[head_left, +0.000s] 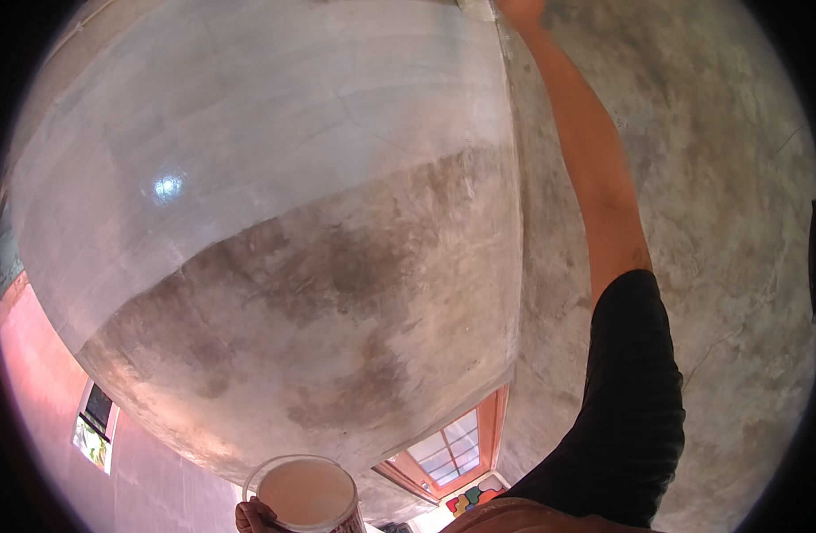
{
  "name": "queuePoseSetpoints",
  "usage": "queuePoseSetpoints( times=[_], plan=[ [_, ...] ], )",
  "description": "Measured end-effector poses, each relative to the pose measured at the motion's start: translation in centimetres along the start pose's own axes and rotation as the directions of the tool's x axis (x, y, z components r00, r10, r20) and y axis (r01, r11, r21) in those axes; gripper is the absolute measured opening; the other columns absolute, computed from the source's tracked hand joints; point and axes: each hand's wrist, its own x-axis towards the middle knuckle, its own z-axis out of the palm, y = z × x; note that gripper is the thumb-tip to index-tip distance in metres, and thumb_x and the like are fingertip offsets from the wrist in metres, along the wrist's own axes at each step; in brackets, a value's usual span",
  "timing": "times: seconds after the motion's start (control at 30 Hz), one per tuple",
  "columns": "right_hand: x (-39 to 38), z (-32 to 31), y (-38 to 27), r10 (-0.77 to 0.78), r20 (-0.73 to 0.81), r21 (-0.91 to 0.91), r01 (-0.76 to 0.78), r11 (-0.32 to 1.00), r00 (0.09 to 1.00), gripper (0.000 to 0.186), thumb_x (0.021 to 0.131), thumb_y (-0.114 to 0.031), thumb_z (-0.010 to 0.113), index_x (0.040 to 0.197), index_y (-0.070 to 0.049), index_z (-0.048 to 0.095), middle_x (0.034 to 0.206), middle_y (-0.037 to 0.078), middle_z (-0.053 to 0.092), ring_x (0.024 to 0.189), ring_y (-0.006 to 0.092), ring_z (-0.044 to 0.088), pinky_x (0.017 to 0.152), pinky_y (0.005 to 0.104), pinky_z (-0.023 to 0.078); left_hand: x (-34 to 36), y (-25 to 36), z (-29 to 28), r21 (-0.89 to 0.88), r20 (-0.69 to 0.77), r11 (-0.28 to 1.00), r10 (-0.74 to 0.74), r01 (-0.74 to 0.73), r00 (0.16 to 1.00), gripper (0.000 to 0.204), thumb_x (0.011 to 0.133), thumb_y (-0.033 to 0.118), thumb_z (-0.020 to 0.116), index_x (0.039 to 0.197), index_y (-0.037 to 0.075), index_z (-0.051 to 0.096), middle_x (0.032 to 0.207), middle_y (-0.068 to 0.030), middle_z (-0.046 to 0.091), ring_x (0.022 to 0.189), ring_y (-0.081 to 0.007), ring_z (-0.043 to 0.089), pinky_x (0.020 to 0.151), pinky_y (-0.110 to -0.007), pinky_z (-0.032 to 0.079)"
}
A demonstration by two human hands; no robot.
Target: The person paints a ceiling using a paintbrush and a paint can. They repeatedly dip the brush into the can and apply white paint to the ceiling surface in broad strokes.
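My left hand [252,515] grips a plastic bucket [349,517] at the lower middle, with a wire or plastic handle and pale creamy liquid inside. My right arm reaches up the right side; my right hand [520,12] is at the top edge, near the corner where two surfaces meet. Its fingers are too cut off and blurred to show what, if anything, they hold. The large curved surface [337,293] beside it has a pale grey coat over its upper part and mottled bare grey-brown below, divided by an uneven edge.
A mottled grey surface [728,266] fills the right side. Low in the middle are an orange-framed glazed door [452,444] and a multicoloured mat [470,497]. At lower left, a pink wall [35,346] has a small window [95,431].
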Motion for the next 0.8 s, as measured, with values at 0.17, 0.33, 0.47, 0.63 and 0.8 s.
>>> queuePoseSetpoints(
  times=[0.17, 0.33, 0.47, 0.63, 0.8],
  plan=[
    [1.9, -0.1, 2.4, -0.061, -0.088, -0.185, 0.044, 0.982, 0.994, 0.031, 0.082, -0.03, 0.057, 0.084, 0.001, 0.063, 0.085, 0.023, 0.063, 0.083, 0.0419, 0.058, 0.075, 0.0504, 0.047, 0.3, -0.6, 0.4, -0.076, 0.034, 0.996, -0.041, 0.043, 0.999, 0.029, 0.088, 0.023, 0.048, 0.065, 0.008, 0.057, 0.059, -0.0089, 0.052, 0.056, -0.0287, 0.049, 0.05, -0.041, 0.039],
    [0.5, 2.3, 5.8, -0.118, -0.044, -0.248, 0.104, 0.963, 0.992, 0.033, 0.082, -0.031, 0.057, 0.086, 0.001, 0.064, 0.086, 0.021, 0.064, 0.083, 0.0411, 0.059, 0.075, 0.0508, 0.048, -0.3, -2.2, 0.9, -0.082, -0.065, 0.997, -0.017, 0.012, 0.998, 0.029, 0.091, 0.023, 0.049, 0.071, 0.004, 0.059, 0.063, -0.0079, 0.056, 0.059, -0.028, 0.054, 0.053, -0.04, 0.044],
    [0.7, 1.4, 1.3, 0.17, 0.066, -0.165, -0.158, 0.974, 0.983, 0.031, 0.08, -0.029, 0.059, 0.086, 0.001, 0.065, 0.089, 0.022, 0.065, 0.086, 0.0404, 0.061, 0.077, 0.05, 0.049, -1.5, -5.5, -0.2, 0.096, -0.08, 0.988, 0.131, -0.123, 0.988, 0.022, 0.092, 0.017, 0.053, 0.077, 0.003, 0.06, 0.073, -0.0131, 0.061, 0.062, -0.0293, 0.056, 0.054, -0.042, 0.046],
    [-1.1, -0.9, -8.2, 0.134, 0.04, 0.093, -0.137, 0.986, 0.99, 0.022, 0.076, -0.018, 0.062, 0.081, 0.003, 0.065, 0.085, 0.027, 0.064, 0.084, 0.0409, 0.062, 0.075, 0.049, 0.05, -3.5, -9.2, -0.2, 0.1, -0.224, 0.993, 0.09, -0.069, 0.97, 0.023, 0.093, 0.016, 0.05, 0.077, 0.003, 0.059, 0.076, -0.0146, 0.063, 0.066, -0.0309, 0.058, 0.058, -0.043, 0.048],
    [-1.2, -1.4, -14.6, -0.063, 0.03, 0.335, 0.049, 0.941, 0.998, 0.021, 0.073, -0.017, 0.061, 0.073, 0.004, 0.064, 0.075, 0.026, 0.063, 0.076, 0.0431, 0.062, 0.072, 0.0504, 0.05, -0.1, -3.3, -0.2, -0.507, -0.092, 0.831, -0.316, 0.229, 0.944, 0.031, 0.096, 0.021, 0.049, 0.069, 0.009, 0.046, 0.06, -0.0038, 0.047, 0.056, -0.0142, 0.042, 0.049, -0.029, 0.031]
  ],
)
